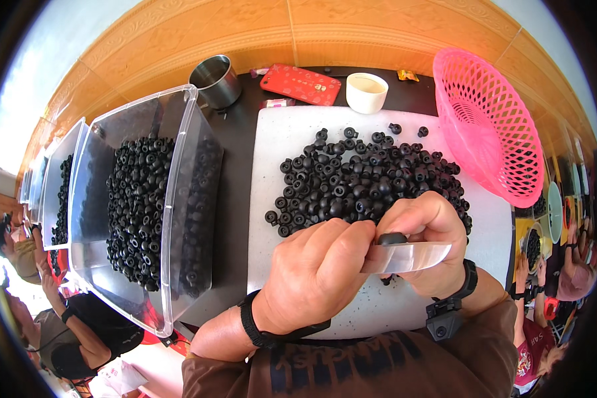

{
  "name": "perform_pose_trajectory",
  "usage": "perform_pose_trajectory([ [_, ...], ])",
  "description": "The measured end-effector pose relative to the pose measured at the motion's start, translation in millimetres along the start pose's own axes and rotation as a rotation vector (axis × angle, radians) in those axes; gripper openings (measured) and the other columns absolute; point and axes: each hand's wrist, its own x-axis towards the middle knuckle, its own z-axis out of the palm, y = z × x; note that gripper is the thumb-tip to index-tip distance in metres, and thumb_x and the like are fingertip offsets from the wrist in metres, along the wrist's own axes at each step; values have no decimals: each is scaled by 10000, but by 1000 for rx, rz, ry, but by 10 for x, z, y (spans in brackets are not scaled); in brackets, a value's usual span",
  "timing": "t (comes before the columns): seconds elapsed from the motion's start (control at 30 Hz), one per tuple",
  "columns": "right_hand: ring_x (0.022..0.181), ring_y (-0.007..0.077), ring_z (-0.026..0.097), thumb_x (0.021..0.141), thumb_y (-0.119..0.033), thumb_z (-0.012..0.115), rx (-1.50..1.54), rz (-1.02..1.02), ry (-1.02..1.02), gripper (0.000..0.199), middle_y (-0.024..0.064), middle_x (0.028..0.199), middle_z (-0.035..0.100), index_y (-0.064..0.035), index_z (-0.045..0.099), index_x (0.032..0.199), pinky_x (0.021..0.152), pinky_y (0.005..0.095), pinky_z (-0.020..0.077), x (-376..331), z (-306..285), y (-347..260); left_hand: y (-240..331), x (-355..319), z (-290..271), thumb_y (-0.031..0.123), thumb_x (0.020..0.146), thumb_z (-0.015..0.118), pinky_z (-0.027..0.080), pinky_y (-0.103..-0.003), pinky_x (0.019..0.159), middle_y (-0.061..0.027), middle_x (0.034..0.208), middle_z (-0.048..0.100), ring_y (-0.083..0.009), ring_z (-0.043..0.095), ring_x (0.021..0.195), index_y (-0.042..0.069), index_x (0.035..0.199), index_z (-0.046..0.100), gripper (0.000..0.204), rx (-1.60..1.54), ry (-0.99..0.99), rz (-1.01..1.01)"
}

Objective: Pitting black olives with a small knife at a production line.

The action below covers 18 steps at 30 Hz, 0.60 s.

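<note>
My left hand [315,272] is closed in a fist round the handle end of a knife [411,257]; the handle itself is hidden. Its broad, shiny blade points right, across the front of my right hand [431,229]. Pinched in the right fingers is a small round black rubber part [393,238], close against the blade's upper edge. Beyond both hands, a heap of similar black parts [341,176], many with a hollow ring end, lies on a white board [268,146]. Dark crumbs are scattered on the board near my left hand.
At left stands a clear plastic bin [172,252] holding many black parts. Behind the board are a metal mug [215,83], a red phone [302,84] and a cream cup [367,93]. A pink mesh basket [487,126] leans at right. Other people work at both sides.
</note>
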Motion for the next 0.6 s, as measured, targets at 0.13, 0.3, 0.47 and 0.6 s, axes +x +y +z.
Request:
perform_pose_trajectory([
  [0.13,838,114,556,826,2,605,-63,0,-47,265,110,952,558,6,449,1040,743,235,439,-11,-53,25,1,-3,7,-5,759,610,410,-286,431,-98,652,552,-204,522,496,-26,934,536,191,13,5,-2],
  [0.3,784,132,581,818,-54,635,4,32,72,234,104,901,588,-2,499,1001,700,243,449,-69,56,-3,36,1,-15,-19,740,617,413,-283,435,-102,648,546,-214,520,486,-32,928,532,207,32,-10,-13],
  [0.47,631,196,609,724,-55,726,-156,50,-379,226,99,777,634,-22,594,905,549,273,463,24,88,-174,-186,50,-44,-12,794,538,455,-362,553,-151,731,551,-330,559,627,3,897,514,107,-57,98,-477],
  [0.6,691,112,541,742,18,691,-6,-12,39,242,96,850,613,2,551,938,587,221,414,-24,60,-82,95,94,-114,-50,793,546,455,-323,578,-154,771,558,-286,559,633,-6,922,517,139,-257,54,-338],
])
